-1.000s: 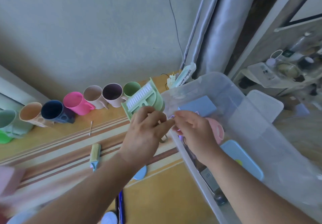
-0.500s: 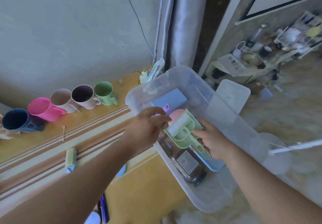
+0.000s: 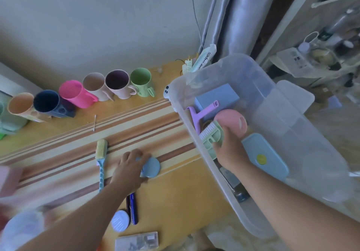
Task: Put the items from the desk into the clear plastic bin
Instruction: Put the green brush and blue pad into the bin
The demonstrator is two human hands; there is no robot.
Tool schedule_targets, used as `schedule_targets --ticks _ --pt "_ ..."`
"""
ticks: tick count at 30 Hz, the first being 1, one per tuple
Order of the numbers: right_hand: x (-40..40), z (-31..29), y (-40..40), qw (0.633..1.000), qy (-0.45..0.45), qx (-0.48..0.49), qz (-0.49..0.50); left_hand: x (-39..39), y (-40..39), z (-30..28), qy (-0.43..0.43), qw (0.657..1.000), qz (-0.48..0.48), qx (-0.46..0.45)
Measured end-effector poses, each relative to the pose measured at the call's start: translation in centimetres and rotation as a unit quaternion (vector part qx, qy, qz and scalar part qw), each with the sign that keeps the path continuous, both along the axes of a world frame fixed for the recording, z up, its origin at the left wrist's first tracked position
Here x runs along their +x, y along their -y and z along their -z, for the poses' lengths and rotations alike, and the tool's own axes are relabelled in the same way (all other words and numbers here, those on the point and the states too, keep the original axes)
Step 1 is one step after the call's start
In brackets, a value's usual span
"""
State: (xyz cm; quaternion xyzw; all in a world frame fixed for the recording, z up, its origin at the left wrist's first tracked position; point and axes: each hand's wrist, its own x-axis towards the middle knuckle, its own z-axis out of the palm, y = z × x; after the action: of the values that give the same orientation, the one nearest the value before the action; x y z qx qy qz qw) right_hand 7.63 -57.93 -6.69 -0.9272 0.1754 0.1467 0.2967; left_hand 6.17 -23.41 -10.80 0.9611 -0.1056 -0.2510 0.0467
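**Two hands, two jobs: one fills the bin while the other reaches for the next piece**

A green brush-and-dustpan set (image 3: 211,136) sits low inside the clear plastic bin (image 3: 292,126), just over its near-left wall, gripped by the person's right hand (image 3: 230,149), whose fingers curl round its right end. Beside it in the bin lie a purple squeegee (image 3: 202,112), a pale blue box (image 3: 216,96), a pink round item (image 3: 231,121) and a blue lidded case (image 3: 265,157).

On the desk (image 3: 171,192), the left hand (image 3: 128,167) rests its bent fingers on the left edge of a round blue disc (image 3: 153,167); motion blur hides whether it has pinched it yet.

The risk appears to lie in the split attention. The dustpan set could catch on the bin wall or the squeegee handle if let go carelessly, and the flat disc, lying flush on the wood, may slide away instead of lifting.

Much is left on the desk: a bristle brush with a dotted handle (image 3: 101,159) just left of the hand, a white round case (image 3: 119,220), dark pens (image 3: 132,207) and a clear flat box (image 3: 136,242) nearer the camera, a cotton swab (image 3: 94,123), and a row of coloured cups (image 3: 87,92) along the far wall. A pack of wipes (image 3: 204,58) stands behind the bin's far corner. Nothing blocks the disc's short path right to the bin.
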Motion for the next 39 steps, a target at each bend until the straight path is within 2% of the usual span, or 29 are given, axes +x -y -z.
schedule_targets --ticks 4,7,9,11,13,14,15,17,18,19,21,24,26,27,29,30,32,34,35,37,39 --pt "0.6 -0.9 -0.4 0.994 -0.048 -0.089 -0.030 0.8 -0.4 -0.3 -0.003 1.000 -0.006 0.023" --pt "0.2 -3.1 -0.4 0.998 -0.028 -0.049 0.008 -0.1 -0.7 -1.3 -0.026 0.999 -0.041 0.000" --pt "-0.4 -5.4 -1.4 0.997 0.072 0.011 0.024 -0.9 -0.8 -2.4 -0.023 0.995 -0.083 -0.052" --pt "-1.1 -8.2 -3.6 0.978 0.202 0.054 0.004 -1.4 -0.4 -4.4 -0.005 0.982 -0.136 -0.131" --pt "-1.9 -11.0 -6.4 0.952 0.286 0.075 -0.073 -1.2 0.5 -7.6 0.031 0.971 -0.124 -0.202" --pt "-2.2 -12.1 -7.7 0.943 0.290 0.084 -0.142 -0.8 1.0 -9.5 0.046 0.967 -0.095 -0.233" --pt "-2.4 -13.0 -8.9 0.937 0.257 0.086 -0.222 -0.4 1.7 -11.4 0.052 0.962 -0.059 -0.261" --pt "-2.4 -13.1 -10.3 0.924 0.131 0.036 -0.358 0.4 2.7 -14.4 0.033 0.952 -0.012 -0.305" --pt "-2.3 -12.9 -10.9 0.918 0.086 -0.002 -0.388 0.7 3.0 -15.3 0.016 0.945 -0.016 -0.326" --pt "-2.1 -12.8 -11.3 0.917 0.070 -0.033 -0.390 0.8 3.0 -15.8 -0.005 0.940 -0.032 -0.340" --pt "-1.8 -12.5 -12.2 0.922 0.098 -0.064 -0.369 0.7 2.6 -15.8 -0.045 0.927 -0.072 -0.366" --pt "-1.4 -12.2 -12.5 0.918 0.137 -0.077 -0.365 0.2 0.4 -14.1 -0.099 0.886 -0.125 -0.435" --pt "-1.4 -12.4 -11.6 0.929 0.166 -0.058 -0.325 -0.1 -2.4 -11.7 -0.086 0.883 -0.179 -0.425" --pt "-1.4 -12.7 -10.9 0.936 0.194 -0.048 -0.288 -0.4 -4.2 -9.9 -0.056 0.889 -0.232 -0.390" --pt "-1.5 -13.3 -8.6 0.950 0.251 -0.035 -0.184 -1.1 -7.9 -6.2 0.004 0.896 -0.370 -0.247" --pt "-1.6 -13.7 -7.2 0.957 0.257 -0.025 -0.134 -1.5 -9.4 -4.7 0.004 0.886 -0.425 -0.185" --pt "-2.0 -14.0 -4.2 0.978 0.201 0.007 -0.048 -2.5 -11.3 -1.9 -0.043 0.885 -0.450 -0.112" --pt "-2.5 -12.6 -1.3 0.996 0.091 0.004 -0.010 -2.8 -11.9 -0.6 -0.043 0.915 -0.395 -0.067" --pt "-2.9 -11.5 0.1 0.999 0.014 -0.032 -0.025 -2.6 -12.2 -0.1 -0.030 0.924 -0.376 -0.059" --pt "-3.8 -9.2 2.2 0.979 -0.154 -0.097 -0.091 -1.5 -12.3 0.3 -0.027 0.926 -0.371 -0.065" --pt "-4.4 -7.3 3.3 0.952 -0.244 -0.133 -0.131 -0.4 -12.1 0.1 -0.036 0.931 -0.360 -0.056"
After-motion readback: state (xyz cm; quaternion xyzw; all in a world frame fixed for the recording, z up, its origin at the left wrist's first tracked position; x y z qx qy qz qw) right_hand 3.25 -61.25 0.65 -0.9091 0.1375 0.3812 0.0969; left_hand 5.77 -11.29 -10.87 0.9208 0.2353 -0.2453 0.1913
